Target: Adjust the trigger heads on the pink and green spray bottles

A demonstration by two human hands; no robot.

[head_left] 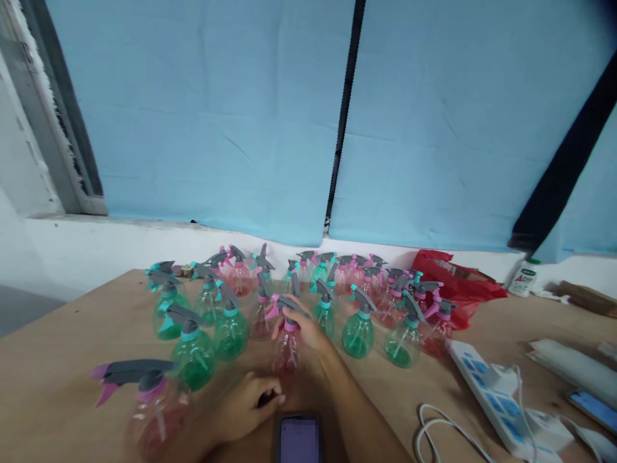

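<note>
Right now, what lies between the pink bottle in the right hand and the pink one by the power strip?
In the head view, three green spray bottles stand between them, the leftmost partly behind the right forearm.

Plain workroom: table (pixel 62 360), spray bottles (pixel 358 335)

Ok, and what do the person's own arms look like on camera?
Left grip and right grip are ungloved human hands, with slim fingers and thumbs. I see no sleeve on the visible forearms, nor any watch, cable or marking. Blur hides finer details, like rings.
</note>
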